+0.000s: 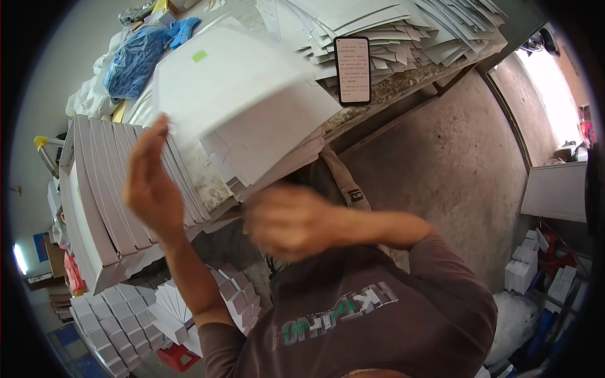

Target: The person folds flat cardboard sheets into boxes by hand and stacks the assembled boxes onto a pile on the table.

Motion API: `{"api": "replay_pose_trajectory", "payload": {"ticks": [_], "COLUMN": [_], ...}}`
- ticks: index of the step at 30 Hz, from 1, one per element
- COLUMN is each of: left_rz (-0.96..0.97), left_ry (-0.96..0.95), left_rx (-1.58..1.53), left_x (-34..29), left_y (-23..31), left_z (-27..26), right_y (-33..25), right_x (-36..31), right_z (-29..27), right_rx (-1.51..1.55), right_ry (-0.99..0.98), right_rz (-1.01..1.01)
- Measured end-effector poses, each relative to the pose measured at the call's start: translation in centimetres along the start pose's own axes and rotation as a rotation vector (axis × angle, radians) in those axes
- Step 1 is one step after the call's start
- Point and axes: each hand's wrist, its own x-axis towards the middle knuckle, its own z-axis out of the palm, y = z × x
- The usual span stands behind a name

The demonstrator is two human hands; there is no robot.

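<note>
A white cardboard sheet (233, 79) with a small green sticker lies tilted over a stack of white flat pieces (271, 138), its near edge blurred by motion. At its left corner is my left hand (153, 186), fingers stretched upward, with the fingertips at or just beside the sheet's edge; I cannot tell whether they touch. My right hand (283, 222) is in front of the stack's near edge, close to my chest. Motion smears its fingers, so what they hold, if anything, is hidden.
A row of white boxes (116, 183) stands at the left. A lit phone (353, 70) leans by the table's edge (391, 94), near piles of white cut sheets (372, 31). Blue string (133, 60) lies at the back left. Stacked white pieces (113, 321) and a red stool (178, 358) are below.
</note>
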Motion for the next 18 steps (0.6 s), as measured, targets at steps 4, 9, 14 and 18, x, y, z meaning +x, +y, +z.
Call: {"api": "replay_pose_trajectory", "payload": {"ticks": [4,9,14,18], "left_rz": [0.291,-0.089,-0.455,0.239], "left_ry": [0.13,0.175,0.241,-0.216], "left_rx": [-0.028,-0.468,-0.6,0.336], "left_x": [-0.3,-7.0,-8.4,-5.7], "left_y": [-1.2,-4.0,-4.8,-3.2], "left_z": [-2.9,0.2,0.1,3.2], "right_y": [1.2,7.8,7.3,6.5], "right_x": [-1.1,0.9,-1.7,2.8], "right_z": [-0.2,-5.3,-5.0,-2.9], "right_rx": [0.444,0.292,0.331,-0.182], "right_ry": [0.325,0.218,0.189,-0.094], "right_rz": [0.709,0.287,0.39,0.557]}}
